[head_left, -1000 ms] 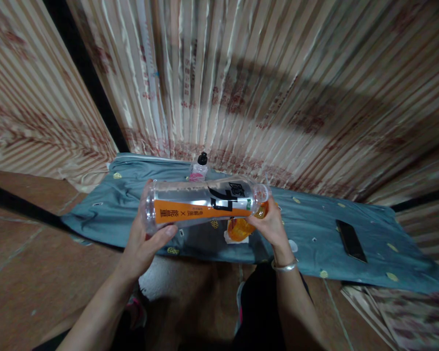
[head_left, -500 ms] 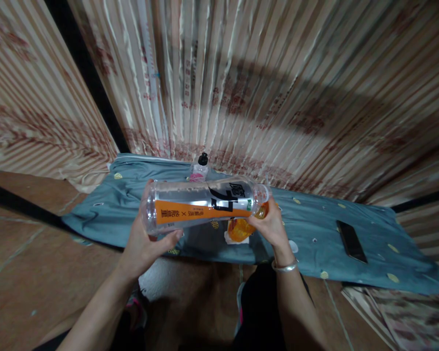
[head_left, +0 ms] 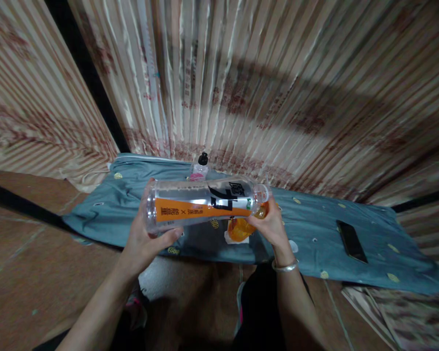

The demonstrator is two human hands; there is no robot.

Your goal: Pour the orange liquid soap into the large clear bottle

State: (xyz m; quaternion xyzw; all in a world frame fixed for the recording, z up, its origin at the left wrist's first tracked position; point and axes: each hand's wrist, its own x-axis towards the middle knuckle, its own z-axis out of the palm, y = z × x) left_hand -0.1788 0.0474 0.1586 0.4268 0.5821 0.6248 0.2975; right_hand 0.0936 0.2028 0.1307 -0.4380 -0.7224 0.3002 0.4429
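Note:
A large clear plastic bottle (head_left: 190,187) with an orange label strip and black characters lies nearly level in the air, its mouth to the right. My left hand (head_left: 146,239) is closed around its base, thumb along the near side. At the mouth end, my right hand (head_left: 269,222) is closed around the narrow upper part of a smaller orange bottle (head_left: 241,229). Its fingers come up against the clear bottle's mouth; exactly how the two mouths meet is hidden. Beneath the orange bottle lies a white tissue (head_left: 246,240).
A small bottle with a black cap (head_left: 203,159) stands behind the clear bottle on the blue patterned cloth (head_left: 310,219). A dark phone (head_left: 351,241) lies to the right, and a small whitish round piece (head_left: 293,246) near my wrist. A striped curtain (head_left: 219,87) hangs behind.
Almost nothing differs. The clear bottle has turned very slightly about its length; both hands stay where they were.

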